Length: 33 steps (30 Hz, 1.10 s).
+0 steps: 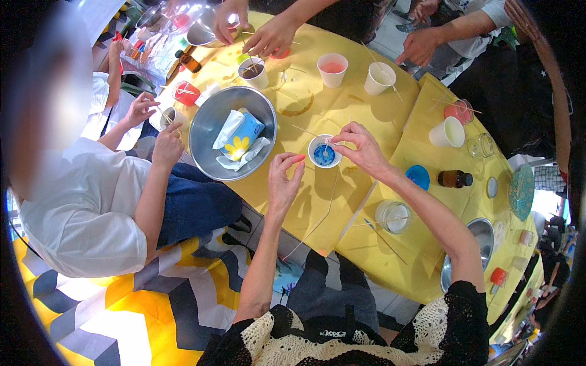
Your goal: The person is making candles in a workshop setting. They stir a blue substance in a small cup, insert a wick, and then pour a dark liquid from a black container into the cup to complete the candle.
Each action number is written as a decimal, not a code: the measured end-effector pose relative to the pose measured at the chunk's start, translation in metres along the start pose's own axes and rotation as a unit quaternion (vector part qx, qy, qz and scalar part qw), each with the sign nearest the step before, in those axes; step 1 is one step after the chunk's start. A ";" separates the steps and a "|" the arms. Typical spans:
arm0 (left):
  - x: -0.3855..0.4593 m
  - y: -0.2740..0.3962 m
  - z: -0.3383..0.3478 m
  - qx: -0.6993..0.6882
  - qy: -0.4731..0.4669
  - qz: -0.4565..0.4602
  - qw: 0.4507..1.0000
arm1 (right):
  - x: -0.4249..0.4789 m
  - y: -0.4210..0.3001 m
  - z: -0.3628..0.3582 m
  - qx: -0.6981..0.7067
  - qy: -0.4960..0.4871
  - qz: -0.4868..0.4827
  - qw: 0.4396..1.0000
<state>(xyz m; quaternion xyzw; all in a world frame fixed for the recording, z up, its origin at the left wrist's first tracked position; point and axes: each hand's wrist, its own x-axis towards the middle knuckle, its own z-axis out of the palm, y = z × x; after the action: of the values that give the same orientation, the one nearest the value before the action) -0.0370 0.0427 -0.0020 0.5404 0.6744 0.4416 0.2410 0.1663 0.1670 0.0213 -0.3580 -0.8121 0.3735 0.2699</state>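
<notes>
A white paper cup [324, 151] with blue contents stands on the yellow table cover [302, 196] in front of me. My right hand [359, 146] is at its right rim, thumb and fingertips pinched on a small pale wick or string at a thin wooden stick [306, 131] over the cup. My left hand [285, 178] is raised just left of the cup, thumb and index finger apart, holding nothing. To the right, a glass jar [393, 216] with white contents has a thin stick across its top.
Left of the cup sits a steel bowl [233, 171] with a wipes packet [242, 132]. Further right are a brown bottle [453, 179], a blue disc [417, 177] and another steel bowl [480, 233]. Co-workers' hands [277, 34] reach over cups at the far side; a person in white sits left.
</notes>
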 end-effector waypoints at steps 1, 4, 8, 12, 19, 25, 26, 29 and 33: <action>0.000 0.000 0.000 -0.001 0.002 0.001 1.000 | 0.000 0.000 0.001 0.001 0.001 -0.001 1.000; 0.000 0.006 0.002 -0.018 0.026 -0.032 0.999 | 0.000 0.000 0.005 0.003 0.008 -0.008 1.000; -0.002 0.020 0.005 0.012 0.051 -0.027 0.998 | -0.001 -0.002 0.005 0.009 0.011 -0.010 1.000; -0.002 0.026 0.010 -0.006 0.059 -0.028 0.998 | -0.002 -0.003 0.007 0.016 0.014 -0.006 1.000; -0.006 0.023 0.014 -0.018 0.067 -0.033 0.997 | -0.005 0.001 0.005 0.004 0.012 -0.005 1.000; -0.008 0.019 0.013 -0.035 0.067 -0.045 0.996 | -0.005 0.001 0.004 0.002 0.002 0.009 1.000; -0.008 0.019 0.013 -0.036 0.066 -0.046 0.996 | -0.006 0.002 0.004 0.002 0.001 0.012 1.000; -0.008 0.019 0.012 -0.040 0.067 -0.051 0.996 | -0.006 0.003 0.005 0.006 0.001 0.012 1.000; -0.009 0.019 0.011 -0.041 0.070 -0.055 0.995 | -0.006 0.002 0.004 0.015 -0.010 0.018 1.000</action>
<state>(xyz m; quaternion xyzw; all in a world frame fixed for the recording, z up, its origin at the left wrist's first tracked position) -0.0160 0.0385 0.0075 0.4602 0.6996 0.4916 0.2390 0.1679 0.1616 0.0165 -0.3645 -0.8025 0.3943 0.2602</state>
